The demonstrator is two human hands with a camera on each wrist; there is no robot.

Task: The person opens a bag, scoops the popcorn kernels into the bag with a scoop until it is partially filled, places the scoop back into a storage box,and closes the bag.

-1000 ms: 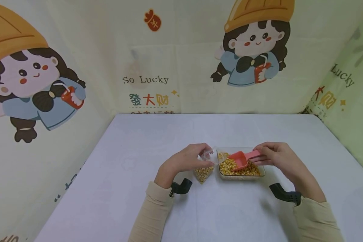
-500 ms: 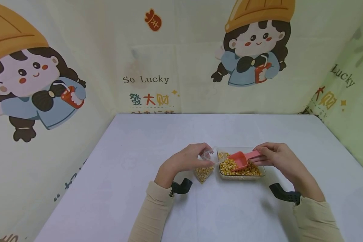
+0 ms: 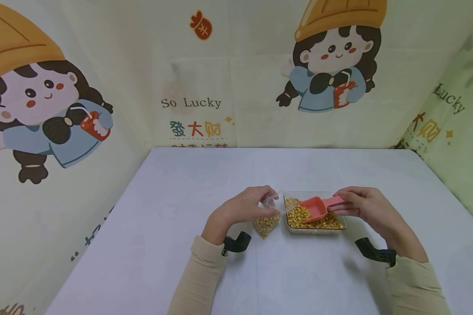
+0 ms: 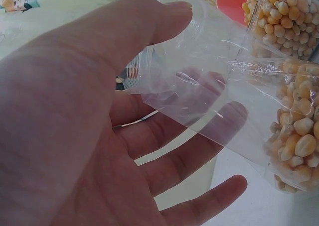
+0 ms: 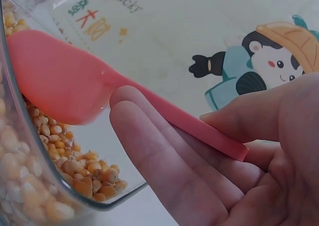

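My left hand (image 3: 246, 205) holds the mouth of a clear plastic bag (image 4: 199, 104) between thumb and fingers. Dried corn kernels (image 4: 301, 131) fill the bag's lower part, which hangs just left of a glass container (image 3: 315, 232). That rectangular container holds more yellow corn kernels (image 3: 297, 216). A pink scoop (image 3: 314, 208) dips into the kernels, its bowl toward the bag. Its handle (image 5: 169, 111) is pinched by my right hand (image 3: 362, 203), the thumb on one side and the fingers underneath. The bag's mouth overlaps the container's left edge in the head view.
A white table (image 3: 205, 170) carries the bag and container. Behind it hangs a pale cloth backdrop (image 3: 256, 87) with cartoon figures and lettering, which also runs along both sides. Each wrist wears a black camera mount (image 3: 238, 243).
My right hand and the pink scoop have shifted slightly to the right over the last half second. The left hand keeps its grip on the bag, nearly still.
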